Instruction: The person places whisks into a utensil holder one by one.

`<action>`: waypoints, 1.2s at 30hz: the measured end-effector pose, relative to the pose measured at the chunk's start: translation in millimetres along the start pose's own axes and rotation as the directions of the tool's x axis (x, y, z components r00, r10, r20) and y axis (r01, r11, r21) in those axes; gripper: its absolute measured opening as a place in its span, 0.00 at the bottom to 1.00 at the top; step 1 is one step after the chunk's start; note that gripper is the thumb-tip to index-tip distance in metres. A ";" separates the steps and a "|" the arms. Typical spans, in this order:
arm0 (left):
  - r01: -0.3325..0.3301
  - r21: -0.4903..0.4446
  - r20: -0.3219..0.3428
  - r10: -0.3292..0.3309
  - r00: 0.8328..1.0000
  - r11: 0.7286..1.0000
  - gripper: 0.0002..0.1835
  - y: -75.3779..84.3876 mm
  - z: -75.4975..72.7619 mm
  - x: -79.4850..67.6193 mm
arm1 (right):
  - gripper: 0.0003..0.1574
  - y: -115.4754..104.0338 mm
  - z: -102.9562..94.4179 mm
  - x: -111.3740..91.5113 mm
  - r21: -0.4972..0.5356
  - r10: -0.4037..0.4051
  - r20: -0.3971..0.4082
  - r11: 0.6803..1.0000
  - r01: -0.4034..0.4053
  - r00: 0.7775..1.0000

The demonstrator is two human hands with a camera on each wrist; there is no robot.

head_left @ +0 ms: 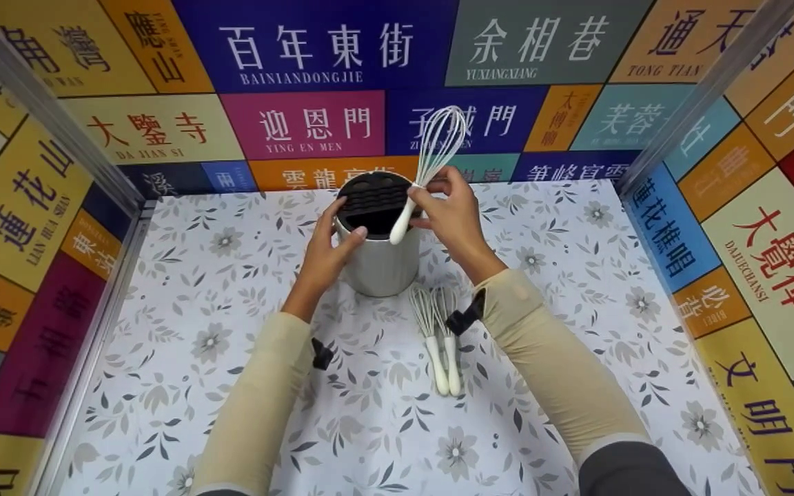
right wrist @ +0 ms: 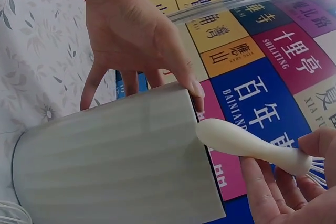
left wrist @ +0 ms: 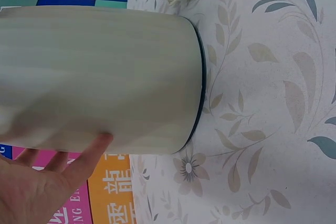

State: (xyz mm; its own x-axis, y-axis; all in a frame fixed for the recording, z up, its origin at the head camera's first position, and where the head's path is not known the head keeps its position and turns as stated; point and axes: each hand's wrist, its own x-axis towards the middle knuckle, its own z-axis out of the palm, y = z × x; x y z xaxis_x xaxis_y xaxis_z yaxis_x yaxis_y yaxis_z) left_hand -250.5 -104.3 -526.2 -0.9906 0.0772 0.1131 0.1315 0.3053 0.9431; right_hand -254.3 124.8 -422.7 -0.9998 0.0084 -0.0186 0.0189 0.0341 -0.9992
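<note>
Hiding some canister rim [head_left: 378, 239]: whisk [head_left: 426, 172]

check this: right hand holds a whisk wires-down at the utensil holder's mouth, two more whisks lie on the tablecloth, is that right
Not quite: in the head view, the right hand holds the whisk with its wires pointing up and its handle down. The rest stands.

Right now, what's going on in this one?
A person's right hand holds a whisk, wires up, its handle end near the rim of a container with a black insert. The left hand rests against the container's side and rim. Two other whisks lie on the table, between the container and the person.
</note>
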 end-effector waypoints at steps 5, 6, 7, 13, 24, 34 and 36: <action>0.028 -0.011 0.006 -0.028 1.000 1.000 0.40 -0.1 0.2 0.4 | 0.21 -7.6 11.5 6.4 0.011 -0.044 0.013 0.999 0.044 0.999; 0.029 -0.012 0.006 -0.029 1.000 1.000 0.40 -0.2 0.5 0.7 | 0.21 -8.7 13.5 7.5 0.016 -0.052 0.013 0.999 0.052 0.999; 0.030 -0.011 0.005 -0.030 1.000 0.999 0.40 -0.2 0.7 0.8 | 0.21 -9.5 15.5 8.8 0.020 -0.060 0.011 0.998 0.060 0.998; 0.032 -0.008 0.001 -0.032 0.999 0.999 0.40 -0.2 0.7 1.4 | 0.22 -7.9 27.7 13.9 -0.035 -0.103 0.025 0.994 0.104 0.994; 0.037 0.003 0.006 -0.037 0.999 0.999 0.40 -0.3 0.5 0.7 | 0.23 10.7 46.8 20.5 -0.240 -0.164 0.117 0.952 0.188 0.979; 0.025 0.009 0.002 -0.025 1.000 1.000 0.40 -1.1 1.0 1.1 | 0.21 24.9 54.7 20.5 -0.414 -0.270 0.165 0.854 0.315 0.949; 0.022 0.010 -0.002 -0.022 1.000 1.000 0.40 -1.1 0.6 1.5 | 0.20 25.6 55.5 21.0 -0.433 -0.279 0.175 0.839 0.328 0.944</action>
State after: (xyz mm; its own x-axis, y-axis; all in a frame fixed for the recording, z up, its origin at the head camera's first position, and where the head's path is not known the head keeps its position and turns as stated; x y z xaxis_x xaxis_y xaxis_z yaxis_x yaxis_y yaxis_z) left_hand -252.1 -103.9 -527.3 -0.9933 0.0686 0.0932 0.1103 0.3162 0.9422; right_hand -275.2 70.4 -450.6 -0.9506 -0.1762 0.2554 -0.3090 0.4645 -0.8299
